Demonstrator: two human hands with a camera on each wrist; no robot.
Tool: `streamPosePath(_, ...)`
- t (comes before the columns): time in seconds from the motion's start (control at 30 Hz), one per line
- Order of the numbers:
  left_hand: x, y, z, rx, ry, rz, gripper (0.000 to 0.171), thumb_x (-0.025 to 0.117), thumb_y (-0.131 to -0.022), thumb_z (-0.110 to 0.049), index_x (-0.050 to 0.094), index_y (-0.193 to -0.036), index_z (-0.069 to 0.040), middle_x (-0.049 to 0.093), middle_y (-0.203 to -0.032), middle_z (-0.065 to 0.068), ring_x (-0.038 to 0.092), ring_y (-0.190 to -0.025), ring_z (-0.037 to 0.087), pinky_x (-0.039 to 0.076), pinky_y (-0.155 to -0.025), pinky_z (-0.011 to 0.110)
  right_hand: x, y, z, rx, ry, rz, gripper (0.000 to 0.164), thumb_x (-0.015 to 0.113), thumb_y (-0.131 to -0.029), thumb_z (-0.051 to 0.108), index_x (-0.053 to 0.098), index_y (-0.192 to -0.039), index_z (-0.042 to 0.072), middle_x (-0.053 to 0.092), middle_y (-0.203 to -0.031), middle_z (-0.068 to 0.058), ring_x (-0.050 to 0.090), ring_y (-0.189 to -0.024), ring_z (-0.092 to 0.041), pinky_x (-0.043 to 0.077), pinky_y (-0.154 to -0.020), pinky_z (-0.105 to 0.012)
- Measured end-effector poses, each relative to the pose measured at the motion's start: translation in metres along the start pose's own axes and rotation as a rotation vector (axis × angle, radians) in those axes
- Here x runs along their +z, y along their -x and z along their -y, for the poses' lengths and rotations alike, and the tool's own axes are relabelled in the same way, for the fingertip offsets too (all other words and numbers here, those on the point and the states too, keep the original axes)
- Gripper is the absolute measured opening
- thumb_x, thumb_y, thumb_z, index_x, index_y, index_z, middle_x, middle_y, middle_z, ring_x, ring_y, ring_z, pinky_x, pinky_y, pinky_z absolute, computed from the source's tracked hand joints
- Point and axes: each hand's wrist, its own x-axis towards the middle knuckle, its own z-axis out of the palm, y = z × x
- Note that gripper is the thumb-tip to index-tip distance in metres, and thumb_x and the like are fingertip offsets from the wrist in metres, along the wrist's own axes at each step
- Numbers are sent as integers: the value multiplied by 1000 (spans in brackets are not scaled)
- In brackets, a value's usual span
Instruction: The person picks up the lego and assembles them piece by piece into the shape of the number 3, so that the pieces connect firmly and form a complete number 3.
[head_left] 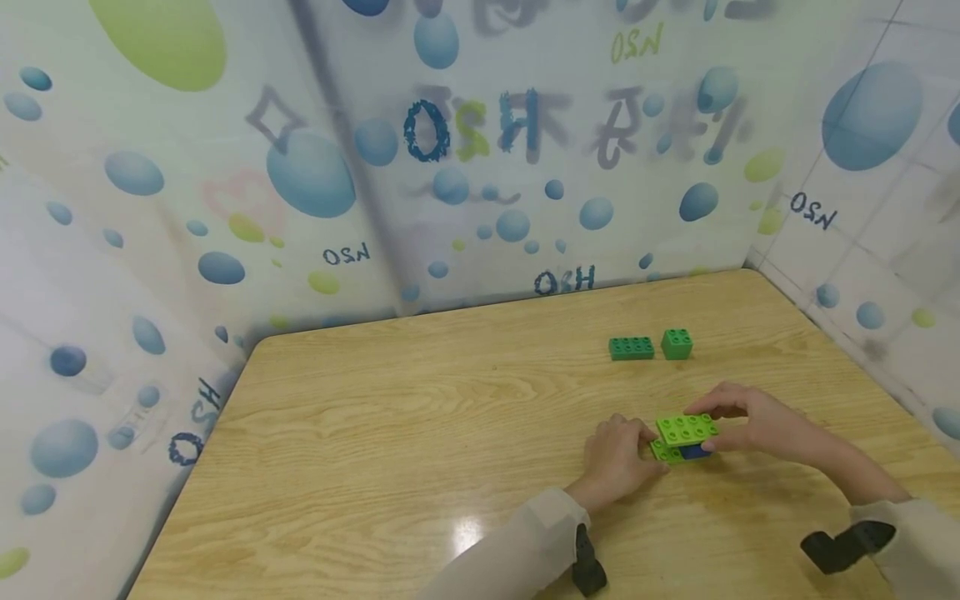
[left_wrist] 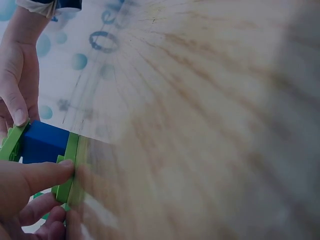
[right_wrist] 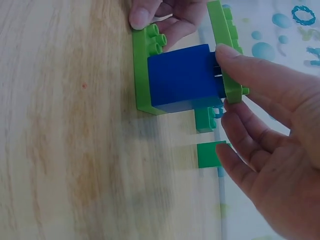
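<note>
On the table a lime green building brick (right_wrist: 142, 75) lies flat, with a blue brick (right_wrist: 180, 77) standing on one end of it. My left hand (head_left: 617, 457) pinches the free end of this lower brick between thumb and fingers. Above the blue brick, my right hand (head_left: 765, 425) holds a second lime green brick (head_left: 686, 429) by its end. In the right wrist view this upper brick sits over the blue brick's studs, with part of the studs showing in a narrow gap. Its other end juts out toward the left hand.
Farther back on the wooden table (head_left: 390, 417) lie a long dark green brick (head_left: 632, 348) and a smaller, taller green brick (head_left: 677, 344). Patterned walls (head_left: 480, 225) with bubbles and lettering border the table's back and sides.
</note>
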Motion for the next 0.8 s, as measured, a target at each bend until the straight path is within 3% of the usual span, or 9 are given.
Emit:
streamPosePath(0.2, -1, 1, -1, -5, -3, -4, 32, 77, -72, -37, 66, -99, -26, 43, -79, -14, 34, -70, 3, 28, -62, 21, 1, 1, 2, 13, 23, -2, 40, 72, -79, 18, 61, -112, -1, 56, -101, -1, 52, -93, -1, 46, -78, -25)
streamPosePath(0.47, -1, 0, -1, -8, 8, -1, 32, 77, -72, -37, 66, -100, -25, 42, -78, -14, 34, -69, 3, 28, -61, 21, 3, 2, 0, 52, 50, -30, 42, 74, -77, 22, 64, -113, 2, 60, -103, -4, 52, -86, -2, 45, -66, -27)
streamPosePath(0.8, -1, 1, -1, -11, 34, 6, 31, 77, -72, -35, 66, -99, -24, 44, -80, -14, 36, -72, 3, 28, -63, 21, 4, -1, -6, -51, 67, -23, 41, 74, -75, 22, 65, -109, 0, 61, -92, 6, 53, -80, -3, 45, -66, -25)
